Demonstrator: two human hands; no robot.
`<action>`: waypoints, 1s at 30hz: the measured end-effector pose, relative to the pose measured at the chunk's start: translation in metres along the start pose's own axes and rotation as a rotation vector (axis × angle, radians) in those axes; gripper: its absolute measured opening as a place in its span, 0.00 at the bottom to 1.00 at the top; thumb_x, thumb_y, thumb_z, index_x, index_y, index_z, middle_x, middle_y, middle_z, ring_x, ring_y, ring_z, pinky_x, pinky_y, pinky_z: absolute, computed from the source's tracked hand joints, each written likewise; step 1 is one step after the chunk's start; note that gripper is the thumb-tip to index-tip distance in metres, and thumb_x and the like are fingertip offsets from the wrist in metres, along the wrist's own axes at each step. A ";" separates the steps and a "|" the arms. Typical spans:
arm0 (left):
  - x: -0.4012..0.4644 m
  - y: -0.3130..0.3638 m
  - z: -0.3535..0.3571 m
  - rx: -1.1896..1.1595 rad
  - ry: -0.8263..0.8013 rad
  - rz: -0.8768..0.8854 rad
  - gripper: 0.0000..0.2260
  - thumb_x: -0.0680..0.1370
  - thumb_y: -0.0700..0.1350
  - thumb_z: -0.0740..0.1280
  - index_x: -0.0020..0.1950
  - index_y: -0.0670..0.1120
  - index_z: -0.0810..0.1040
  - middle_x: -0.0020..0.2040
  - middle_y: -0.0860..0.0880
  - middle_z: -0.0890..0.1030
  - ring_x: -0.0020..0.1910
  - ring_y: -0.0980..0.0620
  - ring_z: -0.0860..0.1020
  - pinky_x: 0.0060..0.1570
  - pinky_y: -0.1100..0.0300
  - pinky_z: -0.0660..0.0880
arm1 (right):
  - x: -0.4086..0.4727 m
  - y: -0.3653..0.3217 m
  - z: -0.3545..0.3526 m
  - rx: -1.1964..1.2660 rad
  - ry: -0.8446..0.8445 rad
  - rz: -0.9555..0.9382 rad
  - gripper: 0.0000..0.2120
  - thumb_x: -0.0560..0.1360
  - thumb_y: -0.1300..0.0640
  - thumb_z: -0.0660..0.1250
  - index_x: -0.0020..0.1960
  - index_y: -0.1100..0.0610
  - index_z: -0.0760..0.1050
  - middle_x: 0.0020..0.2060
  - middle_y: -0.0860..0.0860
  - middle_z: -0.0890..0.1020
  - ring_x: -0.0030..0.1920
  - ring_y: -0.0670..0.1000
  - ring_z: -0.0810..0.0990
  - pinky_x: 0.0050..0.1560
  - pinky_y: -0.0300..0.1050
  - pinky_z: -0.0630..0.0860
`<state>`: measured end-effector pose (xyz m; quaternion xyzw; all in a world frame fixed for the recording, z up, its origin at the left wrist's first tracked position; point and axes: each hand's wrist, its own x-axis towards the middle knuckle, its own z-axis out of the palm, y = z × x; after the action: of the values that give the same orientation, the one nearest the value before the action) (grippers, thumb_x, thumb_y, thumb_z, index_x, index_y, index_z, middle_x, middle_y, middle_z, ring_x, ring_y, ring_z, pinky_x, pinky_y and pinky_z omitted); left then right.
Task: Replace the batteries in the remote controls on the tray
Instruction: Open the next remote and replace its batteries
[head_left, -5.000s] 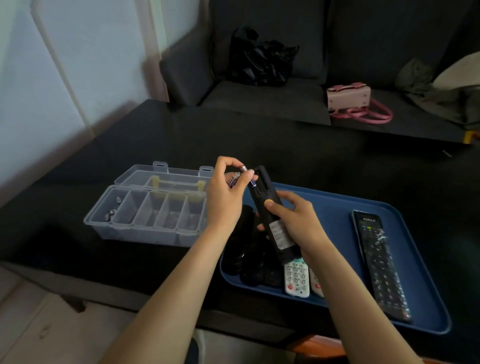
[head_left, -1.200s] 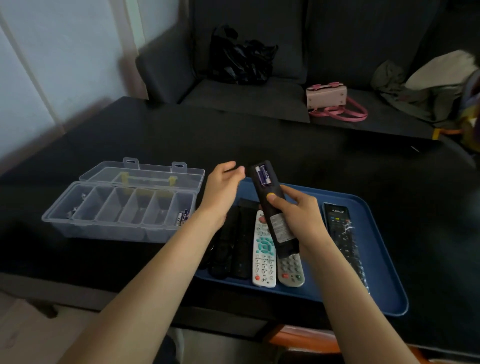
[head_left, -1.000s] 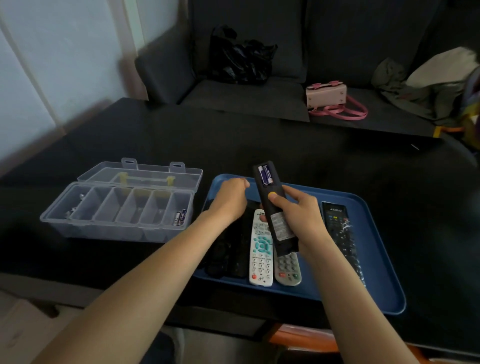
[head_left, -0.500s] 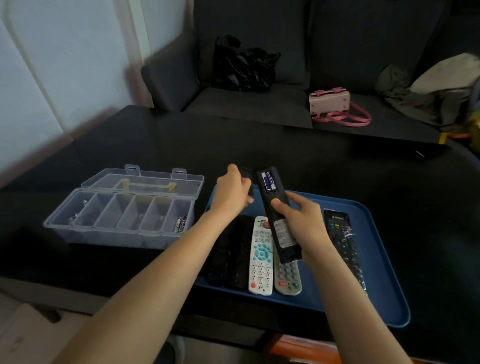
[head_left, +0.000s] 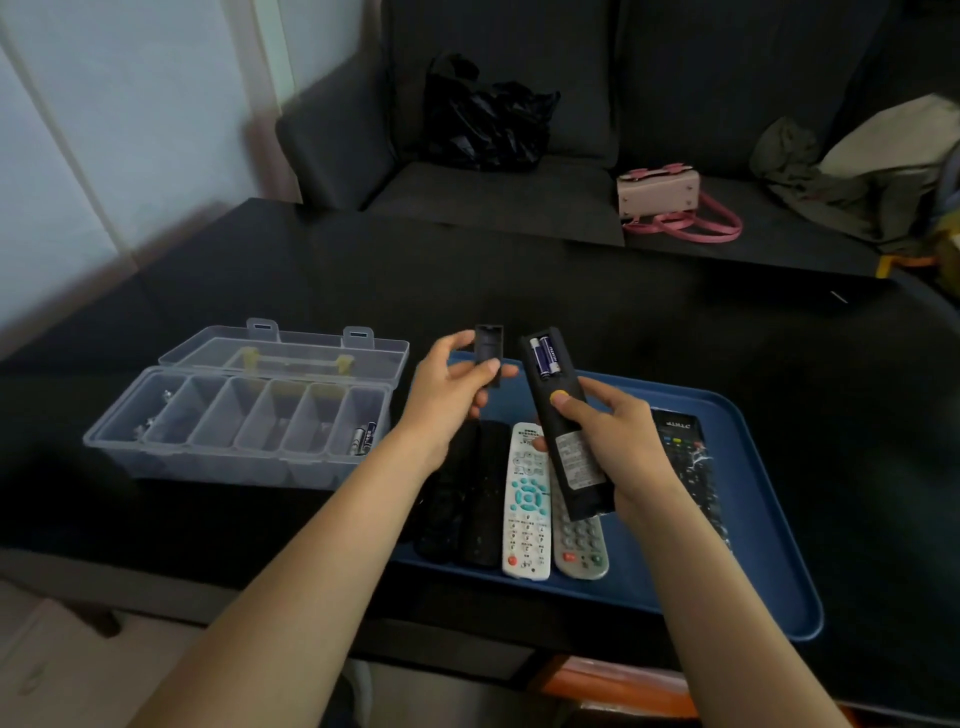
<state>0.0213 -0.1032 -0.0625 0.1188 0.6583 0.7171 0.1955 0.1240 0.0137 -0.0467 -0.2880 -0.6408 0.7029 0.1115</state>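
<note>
above the far end of the blue tray (head_left: 753, 587), the right hand (head_left: 621, 447) holds a black remote (head_left: 563, 421) back-side up, tilted with its top toward 11 o'clock. its battery bay is open at the top and two batteries (head_left: 544, 355) sit side by side in it, a blue-labelled one clearest. the thumb presses on a yellow spot on the remote's back, the fingers wrapped round behind.

just beside it at 9 o'clock, not touching, the left hand (head_left: 452, 389) pinches a small black battery cover (head_left: 489, 353) between thumb and fingertips, hollow side facing the camera.

on the tray below lie the other remotes: two black ones (head_left: 462, 514) at 7 o'clock of the held remote, a white remote (head_left: 527, 504) and a grey remote (head_left: 579, 545) directly under it, and a dark remote (head_left: 685, 457) at 3 o'clock. a clear compartment box (head_left: 249, 421) stands open at 9 o'clock of the tray, spare batteries (head_left: 362, 441) in its rightmost cell.

the step in hand looks like closing up this remote, the cells being seated. the next move calls for turning the cover hollow side down, lining its tabs with the bay's edge, and sliding or pressing it home while the right hand steadies the body.
</note>
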 end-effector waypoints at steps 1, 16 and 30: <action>0.001 0.000 -0.003 -0.013 0.002 0.007 0.12 0.78 0.38 0.63 0.61 0.46 0.71 0.45 0.50 0.83 0.27 0.61 0.70 0.27 0.70 0.68 | -0.001 0.000 0.000 0.003 -0.006 0.006 0.17 0.77 0.60 0.66 0.66 0.54 0.72 0.46 0.60 0.84 0.38 0.55 0.84 0.41 0.49 0.82; -0.001 0.007 0.004 -0.139 0.044 -0.017 0.08 0.82 0.51 0.54 0.48 0.51 0.69 0.40 0.51 0.74 0.28 0.58 0.70 0.26 0.66 0.65 | -0.006 0.001 0.002 -0.057 -0.080 0.024 0.18 0.77 0.59 0.66 0.66 0.53 0.72 0.47 0.58 0.83 0.36 0.53 0.85 0.36 0.43 0.82; 0.006 0.006 0.003 -0.415 0.098 -0.124 0.10 0.82 0.47 0.52 0.42 0.47 0.66 0.27 0.52 0.70 0.25 0.56 0.68 0.26 0.65 0.65 | -0.007 0.003 0.004 -0.089 -0.115 0.030 0.17 0.77 0.60 0.67 0.65 0.52 0.73 0.43 0.57 0.84 0.35 0.54 0.84 0.34 0.42 0.81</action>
<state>0.0163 -0.0983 -0.0563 0.0005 0.5112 0.8289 0.2271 0.1279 0.0058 -0.0475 -0.2615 -0.6721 0.6908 0.0510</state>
